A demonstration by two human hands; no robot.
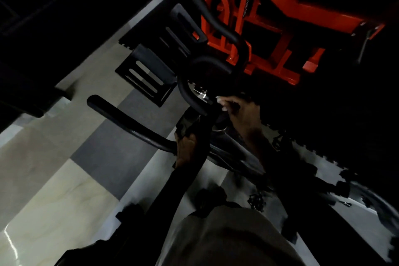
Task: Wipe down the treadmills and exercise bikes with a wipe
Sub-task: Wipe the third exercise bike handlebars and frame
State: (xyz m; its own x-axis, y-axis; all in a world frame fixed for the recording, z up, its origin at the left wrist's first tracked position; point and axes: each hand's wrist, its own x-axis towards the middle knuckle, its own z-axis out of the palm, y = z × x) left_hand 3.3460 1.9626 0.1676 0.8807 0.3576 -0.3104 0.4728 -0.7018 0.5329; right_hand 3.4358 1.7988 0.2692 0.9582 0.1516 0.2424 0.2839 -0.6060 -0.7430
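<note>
Step in hand: wiping the exercise bike [234, 158]; the work is at the middle of the handlebar [133, 123], where the curved centre bar meets the stem.

Task progress: I judge that this bike is only partly done. The long side grips, the stem and the frame lower down are all surfaces that need the wipe, and no treadmill is in view.

Wipe: a small pale scrap [218, 99] at the fingertips of the right hand. The light is very poor, so I can only say it seems to be the wipe. It lies against the centre bar, just beside the silver adjuster knob [202, 94].

Right hand [236, 114]: it reaches in from the right, fingers bent and pinched on the pale scrap, pressing it to the bar.

Left hand [187, 150]: the fingers are curled round the inner end of the left grip, near the stem, and it holds the handlebar steady. It carries no wipe that I can see.

Next move: I think the right hand must slide the wipe along the curve of the bar and out to the grips, keeping pressure on the round tube. The left hand must then give way so that its own spot can be wiped.

Surroundings: a red machine frame [278, 6] stands just behind the bike, above a tiled floor [54, 190].
</note>
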